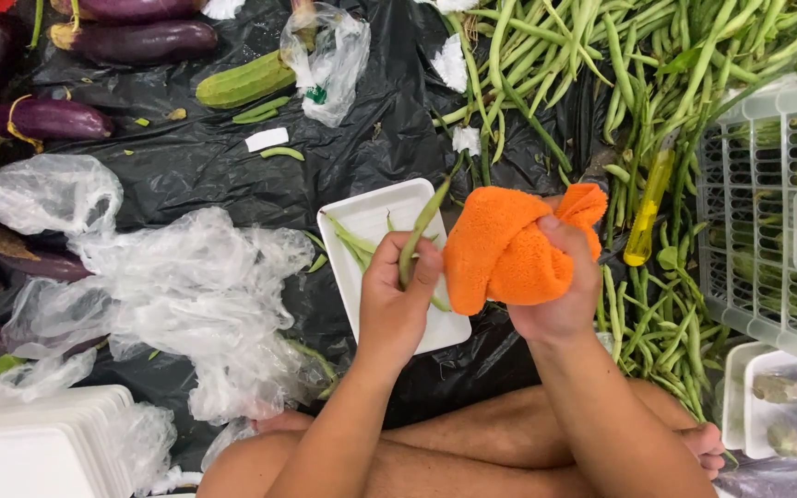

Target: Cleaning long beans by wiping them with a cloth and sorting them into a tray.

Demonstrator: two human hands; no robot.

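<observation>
Left hand [397,300]: closed around a single green bean [422,231], pinched near its lower end, tip sticking up and away.
Right hand [560,286]: bunched tight on an orange cloth [502,254], pressed right beside the bean.
Where the bean was: held up over the white foam tray [371,214], not lying in it.
Doing it well, probably: firm pinch low on the bean, cloth wrapped around and drawn along the pod in one pass, gentle enough not to snap it.
Foam tray: sat on the black plastic sheet [196,166], just a few beans in it, mostly bare.
White plastic crate [767,148]: off to the right, pale green veg inside, kind hard to make out through the slats.
Wrapped trays [786,406]: lower right, already film-covered, looked like small eggplants inside.
Stack of spare foam trays [39,443]: lower left, nothing in them.
Loose stuff: big heap of green beans [620,55] up top right, purple eggplants [140,41] top left, one cucumber [243,83], crumpled clear bags [196,286] near the left hand, yellow utility knife [648,207] lying among the beans.
</observation>
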